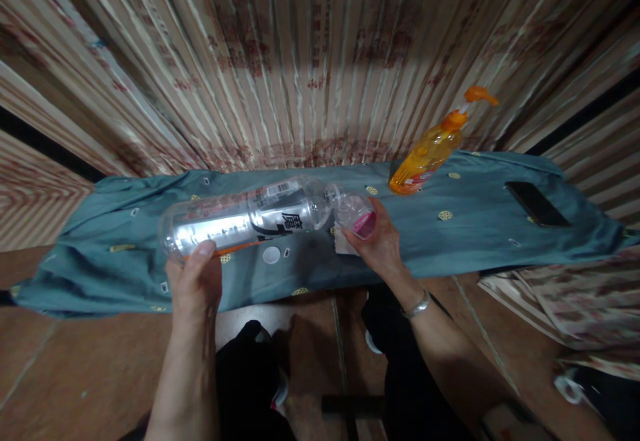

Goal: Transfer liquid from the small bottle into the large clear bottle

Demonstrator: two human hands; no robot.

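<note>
My left hand (195, 281) grips the base end of a large clear plastic bottle (240, 221) with a silver label. The bottle lies nearly level, its neck pointing right. My right hand (380, 241) is wrapped round a small clear plastic container (353, 209), pink at the end nearest my palm. The bottle's mouth meets the narrow end of this container; whether they touch or overlap is unclear. Below the bottle, a round white cap (271, 255) lies on the teal cloth (425, 247). A beige scrap (344, 243) shows partly beside my right hand.
An orange pump bottle (424, 161) with yellow-orange liquid stands behind and right of my right hand. Farther right lies a black phone (537, 203). A striped curtain (300, 61) hangs behind the cloth-covered table. My legs are under its front edge.
</note>
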